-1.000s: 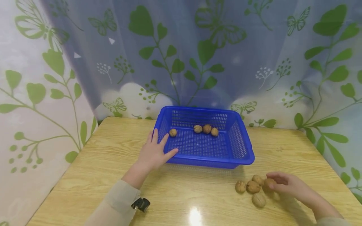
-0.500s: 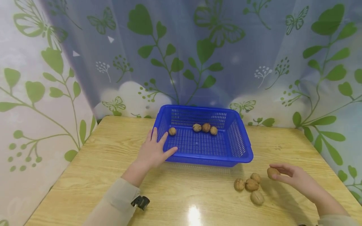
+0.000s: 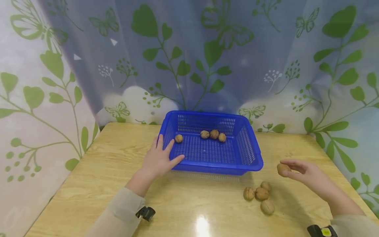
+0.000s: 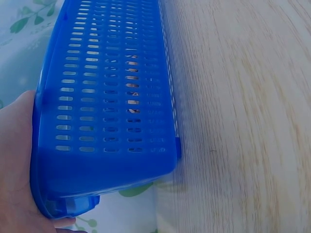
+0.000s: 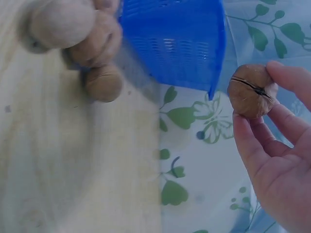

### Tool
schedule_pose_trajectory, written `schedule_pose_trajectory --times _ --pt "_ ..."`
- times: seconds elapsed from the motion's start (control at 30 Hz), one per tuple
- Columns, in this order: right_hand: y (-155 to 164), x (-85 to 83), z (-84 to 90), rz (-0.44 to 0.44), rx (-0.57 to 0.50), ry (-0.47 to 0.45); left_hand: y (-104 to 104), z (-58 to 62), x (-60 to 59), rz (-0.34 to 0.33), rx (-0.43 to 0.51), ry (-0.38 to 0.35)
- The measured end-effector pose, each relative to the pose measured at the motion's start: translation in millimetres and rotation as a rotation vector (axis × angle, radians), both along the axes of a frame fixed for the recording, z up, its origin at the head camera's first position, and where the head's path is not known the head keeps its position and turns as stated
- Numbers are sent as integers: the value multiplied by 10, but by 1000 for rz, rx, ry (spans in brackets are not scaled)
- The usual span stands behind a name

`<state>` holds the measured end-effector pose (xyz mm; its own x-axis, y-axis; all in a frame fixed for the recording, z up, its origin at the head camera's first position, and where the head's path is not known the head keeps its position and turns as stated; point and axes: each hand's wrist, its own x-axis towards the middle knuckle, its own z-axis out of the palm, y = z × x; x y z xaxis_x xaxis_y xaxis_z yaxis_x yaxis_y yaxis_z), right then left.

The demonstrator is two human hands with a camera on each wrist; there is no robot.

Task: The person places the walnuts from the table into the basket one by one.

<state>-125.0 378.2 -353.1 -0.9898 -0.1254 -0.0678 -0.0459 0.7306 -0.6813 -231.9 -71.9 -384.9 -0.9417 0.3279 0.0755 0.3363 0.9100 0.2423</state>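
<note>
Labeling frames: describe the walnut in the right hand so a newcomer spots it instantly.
Start at the blue basket on the wooden table, then look right of its near right corner. The walnut is pinched in the right hand, lifted above the tabletop, unlike the four loose walnuts lying below it.

The support surface is a wooden table (image 3: 97,171) with a light, glossy grain finish; a bright light reflection shows near its front edge. A blue perforated plastic basket (image 3: 250,144) rests directly on the tabletop, at the far centre, close to the table's back edge. Four walnuts (image 3: 260,196) lie loose on the tabletop near the front right, just in front of the basket's right corner: three are clustered and touching, and one lies slightly nearer, just beside them.
</note>
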Motion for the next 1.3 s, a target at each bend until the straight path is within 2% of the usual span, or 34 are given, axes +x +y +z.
schedule_pose_trajectory --times 0.3,0.6,0.9,1.17,1.3 --pt "-123 -130 191 17 -10 57 -11 -11 6 2 6 0" --pt "-323 -287 183 34 -85 35 -14 -22 25 4 17 8" --pt "-535 -648 289 72 -160 -9 -9 -29 -3 10 18 8" --pt "-729 -1025 361 97 -146 -48 -12 -33 6 12 12 -3" --pt "-796 -1218 389 122 -205 -66 -5 -17 20 4 25 5"
